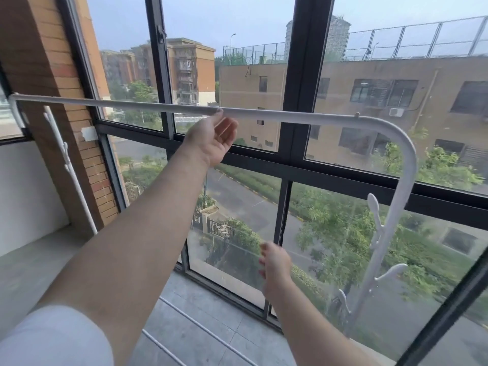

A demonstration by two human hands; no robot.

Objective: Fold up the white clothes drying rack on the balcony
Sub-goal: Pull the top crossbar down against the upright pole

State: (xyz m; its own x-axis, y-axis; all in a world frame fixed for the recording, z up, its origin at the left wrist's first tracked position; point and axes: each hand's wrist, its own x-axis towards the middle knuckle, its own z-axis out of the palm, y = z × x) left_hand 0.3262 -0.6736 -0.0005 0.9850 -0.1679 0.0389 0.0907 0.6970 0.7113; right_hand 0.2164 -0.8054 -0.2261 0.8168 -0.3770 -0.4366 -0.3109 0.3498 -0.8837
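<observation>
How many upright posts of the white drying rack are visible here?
2: the left post leans along the brick wall; the right post curves down from the top bar at the window. Their lower ends are out of sight.

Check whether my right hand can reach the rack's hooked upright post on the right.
Probably yes: the right hand hovers free, left of the upright post, and nothing stands between them.

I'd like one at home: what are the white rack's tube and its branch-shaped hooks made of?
The tube looks like white-coated metal: smooth, matte, evenly bent at the corner. The branch-shaped hooks look like moulded plastic, with rounded bud-like tips; coated metal is possible too.
</observation>
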